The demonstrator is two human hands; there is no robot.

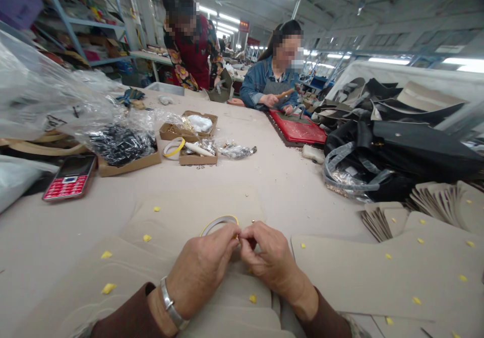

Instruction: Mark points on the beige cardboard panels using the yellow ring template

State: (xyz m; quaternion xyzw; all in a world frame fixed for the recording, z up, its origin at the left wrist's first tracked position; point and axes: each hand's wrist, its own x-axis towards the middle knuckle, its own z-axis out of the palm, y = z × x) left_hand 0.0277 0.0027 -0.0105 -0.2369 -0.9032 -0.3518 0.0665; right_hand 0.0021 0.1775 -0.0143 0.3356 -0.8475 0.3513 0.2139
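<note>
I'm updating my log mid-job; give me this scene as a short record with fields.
Left hand: fingers pinched
Right hand: fingers pinched, meeting the left's
Between fingers: too small to tell
By left fingers: round yellow-edged tape roll
Under hands: flat beige panels with small yellow patches
Far left: red-and-black keypad phone, brown cardboard box of black plastic-wrapped pieces
Far right: smooth black bag
Opposite: person in blue denim, holding wooden-handled tool near red rectangular board
</note>
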